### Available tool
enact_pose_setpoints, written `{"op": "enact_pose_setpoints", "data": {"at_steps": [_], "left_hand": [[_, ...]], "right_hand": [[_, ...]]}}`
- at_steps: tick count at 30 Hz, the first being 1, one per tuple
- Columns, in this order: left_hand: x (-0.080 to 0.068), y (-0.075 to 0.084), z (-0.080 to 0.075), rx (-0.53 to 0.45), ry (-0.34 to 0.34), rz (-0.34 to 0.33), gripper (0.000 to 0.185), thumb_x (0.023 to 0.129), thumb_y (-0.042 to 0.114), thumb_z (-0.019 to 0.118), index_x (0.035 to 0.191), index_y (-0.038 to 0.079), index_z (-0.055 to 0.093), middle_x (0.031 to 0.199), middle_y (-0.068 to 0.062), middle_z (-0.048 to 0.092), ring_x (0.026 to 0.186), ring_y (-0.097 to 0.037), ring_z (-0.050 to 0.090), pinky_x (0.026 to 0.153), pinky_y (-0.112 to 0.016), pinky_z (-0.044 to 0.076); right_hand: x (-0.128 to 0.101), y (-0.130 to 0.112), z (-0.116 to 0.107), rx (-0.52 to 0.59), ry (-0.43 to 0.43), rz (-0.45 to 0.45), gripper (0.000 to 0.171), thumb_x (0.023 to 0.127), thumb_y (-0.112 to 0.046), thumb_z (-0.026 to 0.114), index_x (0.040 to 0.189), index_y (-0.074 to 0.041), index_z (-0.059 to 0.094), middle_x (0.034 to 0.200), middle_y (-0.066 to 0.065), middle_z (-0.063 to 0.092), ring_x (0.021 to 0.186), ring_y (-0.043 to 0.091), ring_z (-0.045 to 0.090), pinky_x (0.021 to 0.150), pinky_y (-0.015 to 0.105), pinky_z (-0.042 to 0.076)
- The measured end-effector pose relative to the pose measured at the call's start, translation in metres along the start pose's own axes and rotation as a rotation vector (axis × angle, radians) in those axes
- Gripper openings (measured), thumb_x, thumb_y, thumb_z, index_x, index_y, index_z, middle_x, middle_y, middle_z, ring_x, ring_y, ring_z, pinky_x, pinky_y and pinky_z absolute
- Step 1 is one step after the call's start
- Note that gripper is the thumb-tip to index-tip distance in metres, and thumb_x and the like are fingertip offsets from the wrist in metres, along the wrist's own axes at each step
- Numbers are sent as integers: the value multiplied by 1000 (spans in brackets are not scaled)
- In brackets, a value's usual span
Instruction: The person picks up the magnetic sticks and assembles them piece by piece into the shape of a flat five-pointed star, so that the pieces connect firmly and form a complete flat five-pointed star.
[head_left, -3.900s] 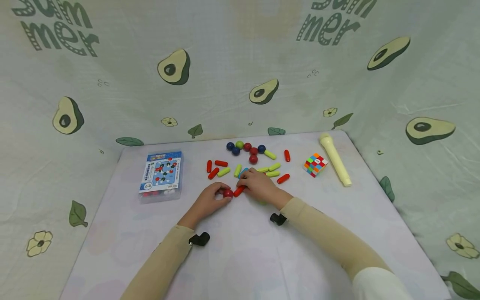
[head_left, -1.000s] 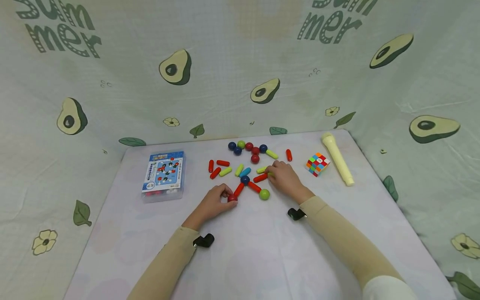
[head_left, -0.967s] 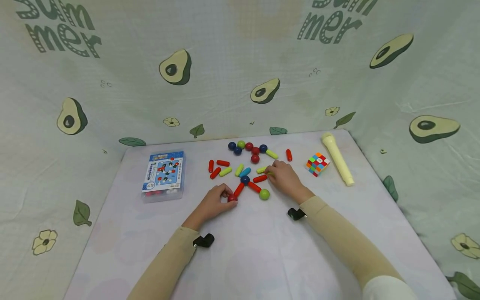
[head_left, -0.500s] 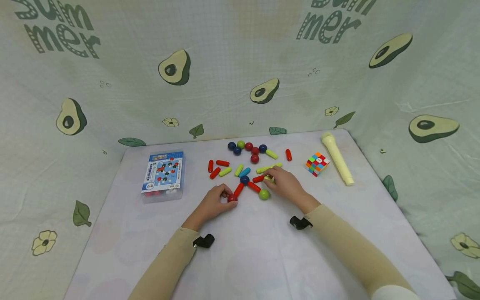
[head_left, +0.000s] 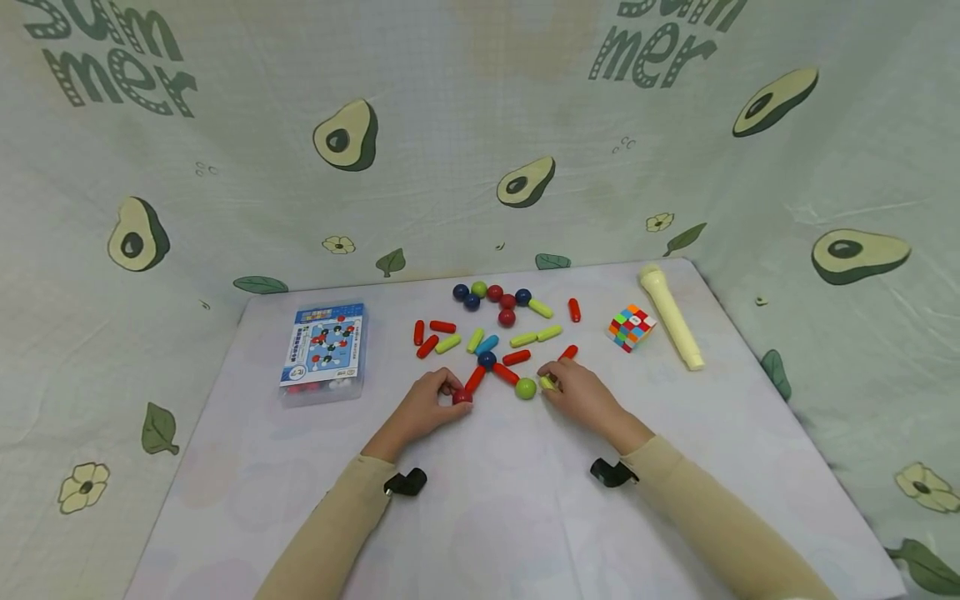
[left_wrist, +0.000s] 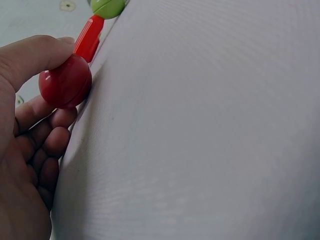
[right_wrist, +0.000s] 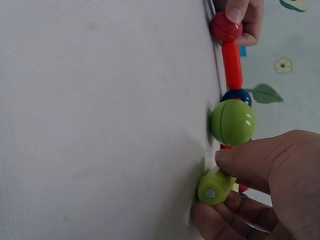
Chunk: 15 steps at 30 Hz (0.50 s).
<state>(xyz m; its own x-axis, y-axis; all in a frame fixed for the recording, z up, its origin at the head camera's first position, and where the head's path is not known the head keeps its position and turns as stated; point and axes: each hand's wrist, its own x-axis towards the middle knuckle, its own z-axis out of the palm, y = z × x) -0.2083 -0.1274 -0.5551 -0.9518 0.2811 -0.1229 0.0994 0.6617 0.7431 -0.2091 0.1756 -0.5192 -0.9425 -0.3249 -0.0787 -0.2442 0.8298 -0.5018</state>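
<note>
My left hand (head_left: 422,410) pinches a red ball (left_wrist: 66,82) between thumb and fingers, low over the table. From that ball a red magnetic rod (head_left: 475,380) runs to a dark blue ball (head_left: 487,359). A second red rod (head_left: 506,374) joins the blue ball to a green ball (head_left: 526,388), and a light blue rod (head_left: 487,344) lies at its far side. My right hand (head_left: 587,402) holds a yellow-green rod (right_wrist: 214,187) by thumb and fingers, just right of the green ball. A round metal end shows on this rod in the right wrist view.
Loose red rods (head_left: 443,327) and yellow-green rods (head_left: 523,340) lie beyond the hands. Several balls (head_left: 495,293) are clustered at the back. A boxed molecule set (head_left: 322,354) stands left; a puzzle cube (head_left: 631,327) and a pale yellow toy microphone (head_left: 671,319) lie right.
My right hand has picked a yellow-green rod from the group behind and brought it nearer, beside the green ball. The left hand stays on the red ball; the ball-and-rod figure now lies in view.
</note>
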Motion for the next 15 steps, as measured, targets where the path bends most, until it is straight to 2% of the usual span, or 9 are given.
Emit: {"op": "enact_pose_setpoints", "data": {"at_steps": [5,7,15], "left_hand": [[1,-1,1,4,-1,-1,35,87,37,82,109,21,60,102,1,56,99,-19,51,86,-34,48],[1,-2,1,3,-2,0,35,87,37,82,109,21,60,102,1,56,99,-19,51,86,-34,49],[1,-1,0,-7,-6,6,35,87,37,81,109,21,60,102,1,56,99,-19,51,86,-35,48]], "right_hand": [[-4,3,4,-109,-6,-3,38,92,-19,76,128,-9,67,110,8,61,94,22,57,88,41,54],[-6,3,5,-110,-9,6,37,92,-18,76,127,-10,66,107,7,59,91,21,56,85,40,54],[-14,2,7,130,-15,93,32,91,-20,76,120,-9,66,86,0,60,78,17,54,71,32,48]]}}
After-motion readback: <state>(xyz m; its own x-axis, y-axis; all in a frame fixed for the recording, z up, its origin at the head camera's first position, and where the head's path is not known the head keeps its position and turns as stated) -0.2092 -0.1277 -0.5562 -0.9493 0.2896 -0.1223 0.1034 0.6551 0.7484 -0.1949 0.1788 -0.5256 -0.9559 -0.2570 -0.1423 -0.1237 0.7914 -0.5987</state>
